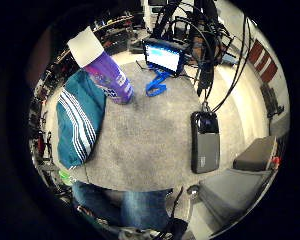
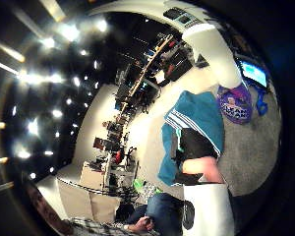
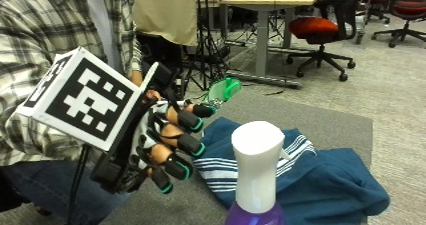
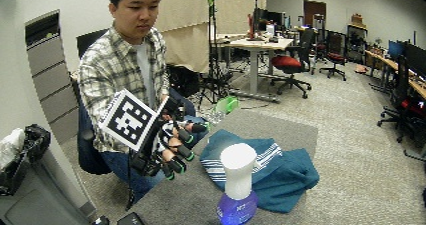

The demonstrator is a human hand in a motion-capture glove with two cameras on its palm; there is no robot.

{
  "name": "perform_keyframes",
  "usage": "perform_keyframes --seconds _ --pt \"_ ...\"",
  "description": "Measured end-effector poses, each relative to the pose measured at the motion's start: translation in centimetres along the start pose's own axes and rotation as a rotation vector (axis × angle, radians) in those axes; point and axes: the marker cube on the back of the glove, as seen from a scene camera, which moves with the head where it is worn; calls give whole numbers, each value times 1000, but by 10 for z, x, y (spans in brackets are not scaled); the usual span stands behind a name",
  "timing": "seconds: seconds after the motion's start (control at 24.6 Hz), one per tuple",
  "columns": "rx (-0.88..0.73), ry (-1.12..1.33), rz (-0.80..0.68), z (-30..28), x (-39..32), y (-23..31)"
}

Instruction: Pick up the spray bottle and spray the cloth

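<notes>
- The spray bottle (image 3: 256,177) stood upright on the grey tabletop (image 3: 319,122), its long axis vertical, with the white head on top and the purple body below.
- The bottle was near the right hand (image 3: 166,147), on the fingertip side, and not touching it.
- The right hand was held above the tabletop edge nearest to the person, with fingers (image 3: 181,144) loosely curled, and it held nothing.
- The teal cloth (image 3: 326,182) with white stripes lay crumpled on the tabletop just beyond the hand and beside the bottle.
- In the outside view the lower part of the bottle was cut off, and which way its nozzle pointed I could not tell.
- In the little finger side view a grey device (image 1: 205,142) lay flat on the tabletop, well apart from the bottle, with bare grey surface between them.
</notes>
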Motion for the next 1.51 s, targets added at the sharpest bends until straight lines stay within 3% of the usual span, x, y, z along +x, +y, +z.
perform_keyframes --seconds 0.57,0.85,1.51 --pt "-46 -327 -11 41 34 -55" --pt "7 -503 30 51 43 -79" --pt "4 -654 18 91 48 -107"
